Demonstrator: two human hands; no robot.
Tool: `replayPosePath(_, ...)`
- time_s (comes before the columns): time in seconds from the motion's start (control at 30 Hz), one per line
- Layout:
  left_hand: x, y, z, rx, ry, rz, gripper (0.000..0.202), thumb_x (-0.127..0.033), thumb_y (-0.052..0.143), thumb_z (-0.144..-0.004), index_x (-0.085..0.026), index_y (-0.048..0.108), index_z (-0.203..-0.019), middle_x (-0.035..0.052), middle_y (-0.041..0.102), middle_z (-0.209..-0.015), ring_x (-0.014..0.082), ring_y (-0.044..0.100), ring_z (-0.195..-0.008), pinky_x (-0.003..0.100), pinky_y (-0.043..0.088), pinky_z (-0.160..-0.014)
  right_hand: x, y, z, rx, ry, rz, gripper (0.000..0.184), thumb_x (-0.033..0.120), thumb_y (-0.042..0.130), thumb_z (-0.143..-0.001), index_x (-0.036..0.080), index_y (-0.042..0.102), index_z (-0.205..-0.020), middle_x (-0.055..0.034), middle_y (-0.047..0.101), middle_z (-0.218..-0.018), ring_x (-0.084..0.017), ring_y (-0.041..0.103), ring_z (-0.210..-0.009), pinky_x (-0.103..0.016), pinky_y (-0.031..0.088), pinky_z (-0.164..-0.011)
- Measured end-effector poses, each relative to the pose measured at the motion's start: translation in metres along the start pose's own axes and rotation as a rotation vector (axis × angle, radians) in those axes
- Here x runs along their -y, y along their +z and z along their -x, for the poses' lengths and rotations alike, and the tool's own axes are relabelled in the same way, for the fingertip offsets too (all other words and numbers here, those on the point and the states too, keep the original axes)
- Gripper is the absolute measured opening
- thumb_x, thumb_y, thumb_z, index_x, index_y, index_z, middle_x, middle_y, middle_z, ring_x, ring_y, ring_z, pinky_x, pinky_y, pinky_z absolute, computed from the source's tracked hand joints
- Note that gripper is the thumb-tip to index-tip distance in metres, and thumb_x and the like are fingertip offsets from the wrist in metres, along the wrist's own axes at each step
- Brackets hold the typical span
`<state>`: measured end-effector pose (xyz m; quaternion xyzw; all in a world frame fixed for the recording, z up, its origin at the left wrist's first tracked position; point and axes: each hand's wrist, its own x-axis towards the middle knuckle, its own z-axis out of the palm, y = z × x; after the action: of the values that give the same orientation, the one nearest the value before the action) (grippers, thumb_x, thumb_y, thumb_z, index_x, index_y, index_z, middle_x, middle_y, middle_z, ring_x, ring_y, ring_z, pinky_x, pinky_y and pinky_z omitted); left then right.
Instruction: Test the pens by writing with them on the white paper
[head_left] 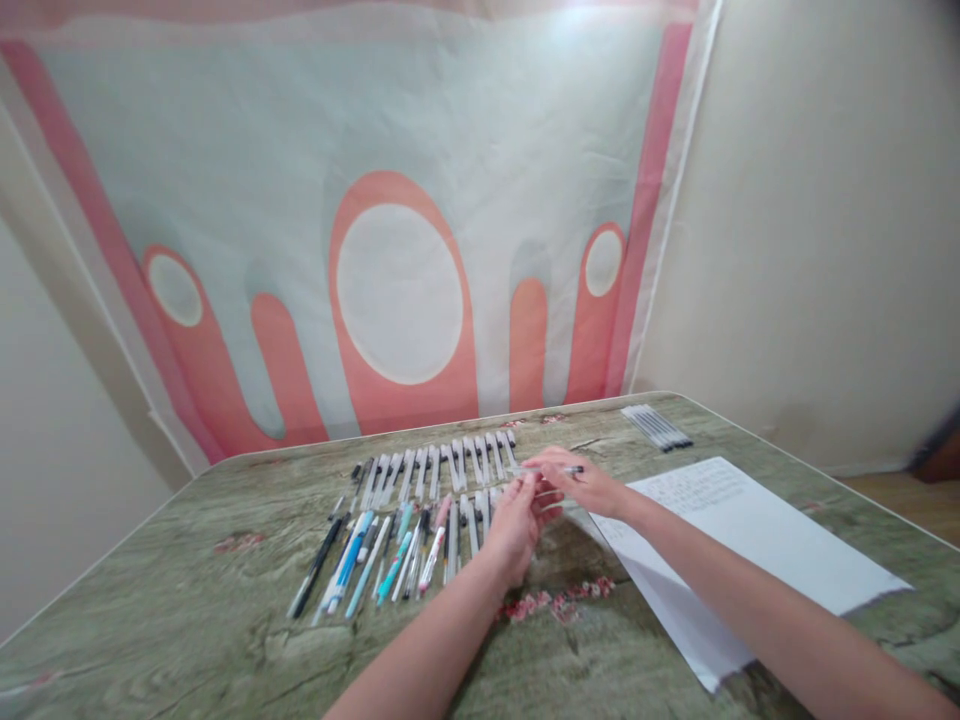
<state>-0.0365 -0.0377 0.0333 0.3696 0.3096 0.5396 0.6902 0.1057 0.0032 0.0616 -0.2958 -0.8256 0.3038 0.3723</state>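
Your right hand (581,482) is pinching a slim pen (574,469) with a dark end, held above the table (187,610) just right of the far row of pale pens (435,472). Your left hand (516,525) has its fingers curled up close to the pen's left end; whether they grip it, you cannot tell from this angle. The step looks like close two-handed work on that one pen, so let the right hand steady the barrel and leave the finer movement to the left fingertips. Press along the pen's length, never sideways, since a thin barrel would probably twist or slip. Mind your left forearm, which lies just right of the mixed coloured pens (350,555) on the near side and could nudge them. Your right forearm crosses the white sheet (757,545), so lift it lightly rather than dragging the paper.
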Motion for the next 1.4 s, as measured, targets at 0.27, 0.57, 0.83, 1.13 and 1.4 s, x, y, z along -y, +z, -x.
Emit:
replayPosePath(0.27, 0.002, 0.028, 0.045, 0.722, 0.409, -1.381, 0.045, -0.043, 0.031, -0.086, -0.018, 0.044, -0.12, 0.0084, 0.047, -0.125, 0.0215, 0.037, -0.118, 0.038, 0.024, -0.1, 0.018, -0.052, -0.003, -0.3, 0.192, 0.05, 0.032, 0.047, 0.047, -0.078, 0.018, 0.059, -0.087, -0.0018, 0.059, -0.073, -0.013, 0.053, -0.063, -0.024, 0.043, -0.058)
replayPosePath(0.57, 0.009, 0.024, 0.047, 0.811, 0.465, -1.72, 0.054, -0.051, 0.021, -0.085, -0.021, 0.033, -0.129, 0.0057, 0.035, -0.136, 0.0231, 0.026, -0.126, 0.042, 0.019, -0.101, -0.005, -0.06, 0.039, -0.305, 0.474, -0.233, 0.022, 0.038, 0.048, -0.075, 0.017, 0.051, -0.08, 0.001, 0.056, -0.06, -0.011, 0.051, -0.054, -0.024, 0.04, -0.053)
replayPosePath(0.83, 0.008, 0.026, 0.047, 0.804, 0.459, -1.744, 0.054, -0.052, 0.02, -0.085, -0.021, 0.033, -0.128, 0.0049, 0.036, -0.135, 0.0218, 0.027, -0.125, 0.04, 0.019, -0.101, -0.037, -0.046, 0.109, -0.316, 0.586, -0.12, 0.016, 0.033, 0.05, -0.073, 0.017, 0.05, -0.069, 0.0046, 0.05, -0.055, -0.01, 0.046, -0.053, -0.024, 0.036, -0.056)
replayPosePath(1.13, 0.013, 0.025, 0.044, 0.807, 0.444, -1.748, 0.054, -0.051, 0.022, -0.085, -0.022, 0.032, -0.13, 0.0051, 0.034, -0.136, 0.0226, 0.025, -0.126, 0.041, 0.018, -0.102, -0.046, -0.045, 0.125, -0.357, 0.522, 0.158, 0.02, 0.034, 0.044, -0.076, 0.019, 0.044, -0.062, 0.0056, 0.041, -0.052, -0.01, 0.04, -0.049, -0.024, 0.032, -0.051)
replayPosePath(1.4, 0.014, 0.025, 0.043, 0.803, 0.448, -1.745, 0.053, -0.051, 0.024, -0.085, -0.023, 0.032, -0.13, 0.0054, 0.034, -0.136, 0.0232, 0.027, -0.125, 0.042, 0.018, -0.102, -0.044, -0.045, 0.125, -0.342, 0.462, 0.23, 0.016, 0.029, 0.045, -0.074, 0.02, 0.046, -0.062, 0.0042, 0.046, -0.054, -0.012, 0.044, -0.053, -0.025, 0.034, -0.054)
